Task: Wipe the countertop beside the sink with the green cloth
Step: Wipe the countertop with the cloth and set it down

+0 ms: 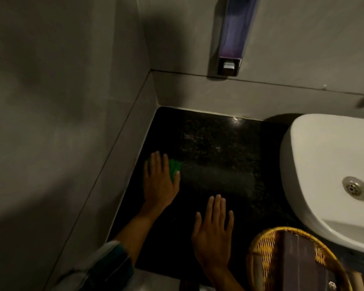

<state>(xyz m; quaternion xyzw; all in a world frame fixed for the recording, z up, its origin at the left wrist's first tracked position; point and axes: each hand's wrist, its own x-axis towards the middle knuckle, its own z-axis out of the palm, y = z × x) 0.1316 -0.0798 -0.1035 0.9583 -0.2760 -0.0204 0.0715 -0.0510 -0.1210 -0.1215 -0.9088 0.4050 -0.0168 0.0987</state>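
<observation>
Grey tiled walls [61, 101] meet in a corner at 12 o'clock, dimly lit and crossed by soft shadows. A wall-mounted soap dispenser [232, 34] with purple liquid hangs at 1 o'clock. At 5 o'clock stands a woven wicker basket [261, 248] holding a dark box [298, 265].

Bathroom/washroom: white sink [315, 164] with drain [355, 187], wall soap dispenser [233, 34], tiled walls [61, 101], dark stone bench [219, 148].

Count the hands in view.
2. The left hand lies flat on the green cloth by the left wall; the right hand is spread over the countertop, beside the wicker basket.
</observation>
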